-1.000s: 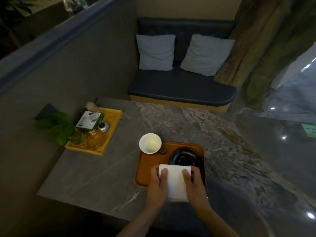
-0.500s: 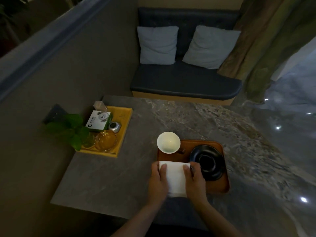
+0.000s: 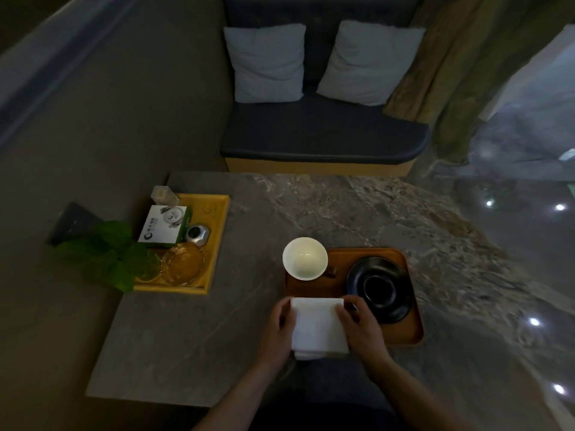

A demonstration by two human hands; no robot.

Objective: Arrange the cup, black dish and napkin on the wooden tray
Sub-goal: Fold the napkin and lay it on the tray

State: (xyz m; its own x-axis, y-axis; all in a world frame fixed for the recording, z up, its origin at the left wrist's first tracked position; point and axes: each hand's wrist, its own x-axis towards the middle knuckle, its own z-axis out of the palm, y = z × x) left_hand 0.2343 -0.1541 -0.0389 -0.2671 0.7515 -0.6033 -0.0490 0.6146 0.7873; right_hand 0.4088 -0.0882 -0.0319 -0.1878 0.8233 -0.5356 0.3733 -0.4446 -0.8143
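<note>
Napkin (image 3: 319, 326): we pinch its side edges with left hand (image 3: 277, 331) and right hand (image 3: 362, 328), squaring it on the wooden tray (image 3: 413, 318); next, releasing without rumpling.

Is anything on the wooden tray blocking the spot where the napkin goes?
Nothing visible does. The folded white napkin, held by both hands, lies at the brown wooden tray's near-left part; the white cup stands behind it, the round black dish to its right.

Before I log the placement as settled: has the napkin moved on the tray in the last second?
Yes: the napkin shifted left, from right of the cup to directly in front of it.
</note>
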